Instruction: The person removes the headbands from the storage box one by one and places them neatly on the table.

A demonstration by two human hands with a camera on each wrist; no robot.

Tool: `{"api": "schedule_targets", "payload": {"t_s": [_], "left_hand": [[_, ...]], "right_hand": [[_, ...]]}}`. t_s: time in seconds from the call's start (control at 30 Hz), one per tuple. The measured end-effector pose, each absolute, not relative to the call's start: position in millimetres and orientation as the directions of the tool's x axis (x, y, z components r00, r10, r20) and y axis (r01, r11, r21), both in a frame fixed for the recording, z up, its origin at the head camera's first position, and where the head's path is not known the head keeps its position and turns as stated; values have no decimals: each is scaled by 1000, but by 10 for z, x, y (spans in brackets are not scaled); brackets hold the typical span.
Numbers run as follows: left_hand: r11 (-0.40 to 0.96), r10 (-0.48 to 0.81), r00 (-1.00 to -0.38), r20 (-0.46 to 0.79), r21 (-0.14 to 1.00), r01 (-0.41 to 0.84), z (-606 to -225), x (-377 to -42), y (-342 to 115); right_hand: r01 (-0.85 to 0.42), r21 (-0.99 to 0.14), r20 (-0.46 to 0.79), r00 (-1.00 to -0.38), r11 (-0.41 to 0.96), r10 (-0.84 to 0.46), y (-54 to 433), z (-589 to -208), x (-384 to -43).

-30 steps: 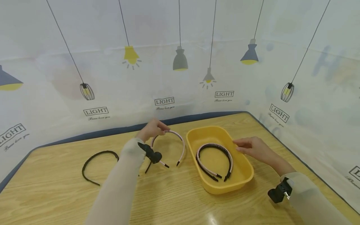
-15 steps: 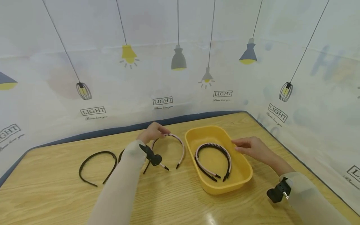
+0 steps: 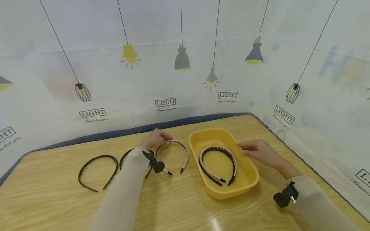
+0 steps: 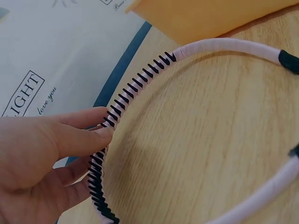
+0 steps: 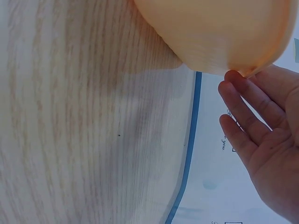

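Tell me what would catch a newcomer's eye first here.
Probably the yellow bin comes first, on the table with the right hand at its rim and two headbands inside. Next might be the pink headband in the left hand, left of the bin. Then come the lamps printed on the backdrop behind.

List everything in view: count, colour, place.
Table: one, pale wood, foreground
Tray: one, yellow, on the table
Pink headbands: two, pink, one in the tray, one left of it
Black headbands: three, black, one in the tray, two farther left
Backdrop: one, white, behind the table
Printed lamps: at least seven, mixed colours, on the backdrop
LIGHT labels: six, black, on the backdrop
Wrist cameras: two, black, one per wrist
Sleeves: two, pale, one per arm
Left hand: one, bare, pinching a pink headband
Right hand: one, bare, touching the tray's rim
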State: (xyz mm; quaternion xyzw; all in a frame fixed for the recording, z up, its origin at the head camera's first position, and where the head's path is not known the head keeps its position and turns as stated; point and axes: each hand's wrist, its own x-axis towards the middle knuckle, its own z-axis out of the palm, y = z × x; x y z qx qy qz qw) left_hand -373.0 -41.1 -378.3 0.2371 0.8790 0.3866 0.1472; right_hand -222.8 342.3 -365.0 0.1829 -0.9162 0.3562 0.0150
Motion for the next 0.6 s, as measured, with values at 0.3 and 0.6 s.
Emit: {"api": "schedule_targets", "payload": {"t_s": [0.3, 0.6], "left_hand": [[586, 524, -852, -8, 729, 353, -3885, -3708, -413], [615, 465, -886, 1, 719, 323, -3900, -3666, -351]], "right_hand": [[-337, -658, 149, -935, 673, -322, 3426, -3656, -2222], [-322, -665, 137, -940, 674, -313, 3429, -3642, -2224]]}}
